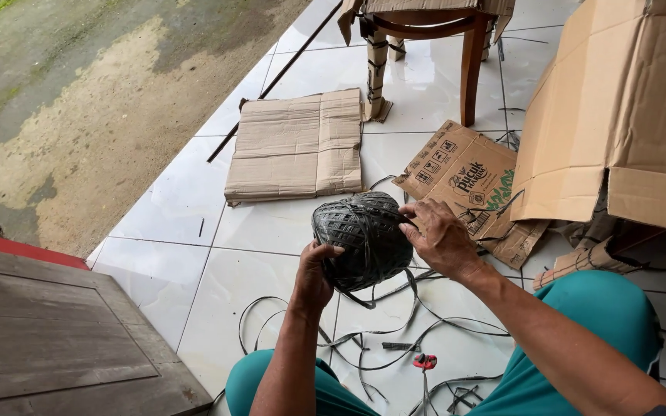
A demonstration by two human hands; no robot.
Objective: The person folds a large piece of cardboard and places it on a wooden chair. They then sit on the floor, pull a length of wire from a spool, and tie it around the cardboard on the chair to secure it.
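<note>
Both hands hold a ball of black plastic strapping point(362, 239) above the white tiled floor point(194, 231). The left hand point(315, 271) cups the ball's lower left side, thumb pressed against it; the right hand point(441, 235) closes over its right side, fingers pinching a strand at the top. Below the grip, loose black strap offcuts point(395, 323) trail across the tiles beside a small red-handled tool point(424, 360). Beyond the ball lie a flattened cardboard sheet point(298, 146) and a printed cardboard piece point(468, 181).

Both hands, left point(314, 273), right point(441, 239), grip black strap ball point(362, 239) over tiled floor point(194, 223).
</note>
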